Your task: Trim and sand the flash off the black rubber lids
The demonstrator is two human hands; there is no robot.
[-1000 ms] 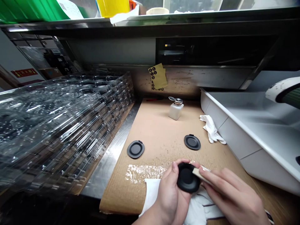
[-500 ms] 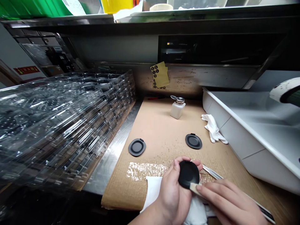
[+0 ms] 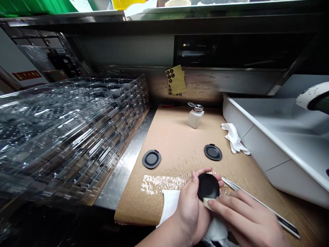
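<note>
My left hand (image 3: 191,206) is closed around a round black plastic lid (image 3: 208,185), its face turned up toward me. Pinched in my right hand (image 3: 246,214) is a small off-white block or pad (image 3: 207,203), pressed against the lid's lower edge. Two similar dark lids lie flat on the cardboard beyond my hands: one on the left (image 3: 151,159), one on the right (image 3: 213,152). White cloth (image 3: 171,202) lies under my left wrist. A long metal-coloured strip with a dark end (image 3: 277,216) rests beside my right hand, partly covered by it.
The bench is covered by a cardboard sheet (image 3: 172,133). A white pump bottle (image 3: 195,117) stands toward the back, its cap flipped up. Stacked clear plastic trays (image 3: 102,127) fill the left. A white glove (image 3: 233,137) lies against a large white bin (image 3: 259,144) at right.
The pale pad has shifted slightly left along the lid's lower edge. The lid is tilted a little differently in my left hand. The view has dipped slightly.
</note>
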